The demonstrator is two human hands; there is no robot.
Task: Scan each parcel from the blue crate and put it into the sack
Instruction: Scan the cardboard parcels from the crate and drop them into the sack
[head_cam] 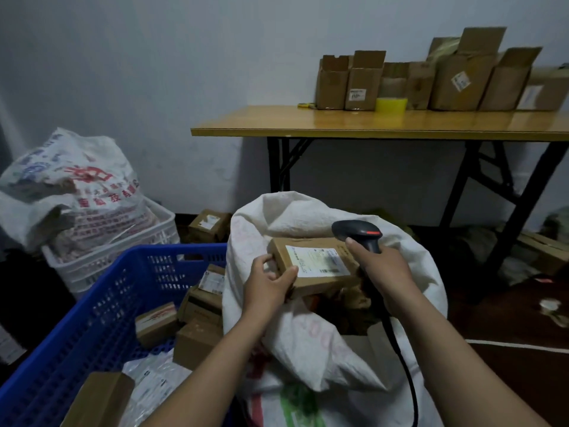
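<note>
My left hand (269, 280) grips the left end of a small cardboard parcel (314, 263) with a white label on top, held over the open mouth of the white woven sack (308, 343). My right hand (381, 269) holds a black barcode scanner (358, 232), its head just above the parcel's right end and its cable hanging down. More brown parcels lie inside the sack. The blue crate (92, 318) at the lower left holds several cardboard parcels (197, 337) and a plastic mailer (154, 383).
A white crate (129, 251) with a full printed sack (74, 186) stands at the back left. A wooden folding table (369, 124) on the right carries open cartons and yellow tape (391, 104). Loose boxes lie on the floor under it.
</note>
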